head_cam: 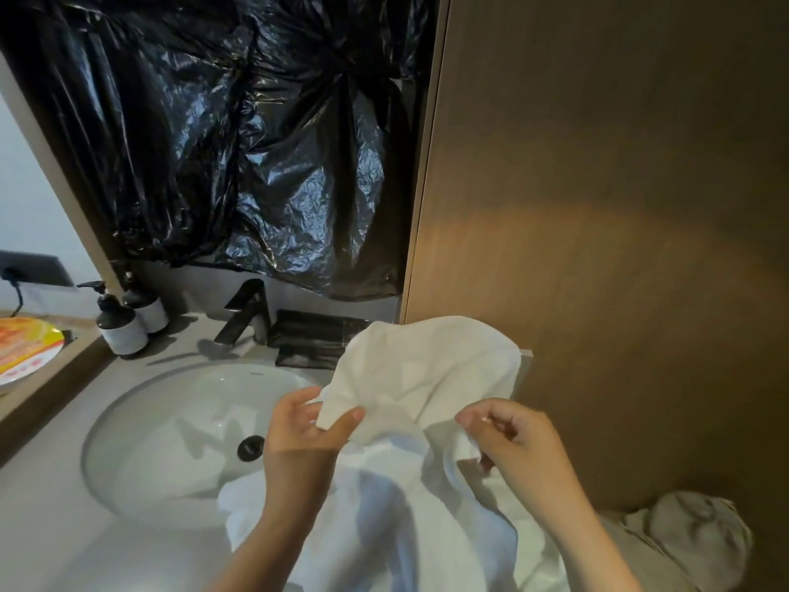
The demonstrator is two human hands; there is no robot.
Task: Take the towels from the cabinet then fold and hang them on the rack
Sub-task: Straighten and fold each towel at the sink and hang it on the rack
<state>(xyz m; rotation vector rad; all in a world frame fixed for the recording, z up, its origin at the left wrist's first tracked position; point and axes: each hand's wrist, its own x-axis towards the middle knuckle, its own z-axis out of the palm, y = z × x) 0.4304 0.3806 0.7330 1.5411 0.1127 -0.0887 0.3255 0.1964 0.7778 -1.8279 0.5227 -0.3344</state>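
Both forearms enter from bottom edge. White towel (427, 369): soft, matte, creased; upper part lifted in a rounded flap, lower part draped in loose folds over the counter (51, 506) front and sink (170, 420) rim. Left hand (314, 425) pinches one towel corner between thumb and fingers. Right hand (512, 437), fingers curled, grips a bunched edge of the same towel. Sink: oval, glossy white, round black drain (250, 447). Counter: grey, matte. Behind the sink: angular black faucet (247, 311), two dark pump bottles (121, 329) with pale labels. Crinkled, shiny black plastic sheet (256, 143) above. Brown wood-grain panel (619, 207) at right. Crumpled grey cloth (691, 536), lower right.
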